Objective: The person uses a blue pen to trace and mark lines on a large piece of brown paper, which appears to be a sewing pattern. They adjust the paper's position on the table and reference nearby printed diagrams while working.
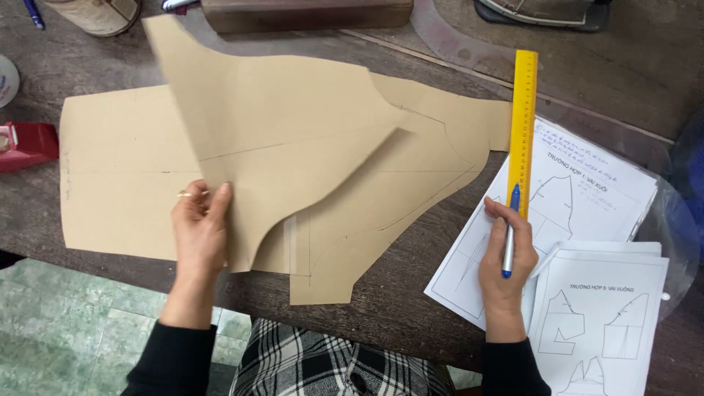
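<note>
Tan paper pattern piece (pixel 279 125) lifted and tilted at left-centre, over a larger flat tan sheet (pixel 117 191), blue-and-silver pen (pixel 510 235) upright at right, long yellow ruler (pixel 523 125) beside it

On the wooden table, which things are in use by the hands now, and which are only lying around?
In use:
- left hand lifting the cut brown paper piece
- brown paper sheet under it
- right hand holding a pen and a yellow ruler

Lying about:
- printed sheets with garment drawings
- red box
- wooden block
- clear curved ruler
</note>
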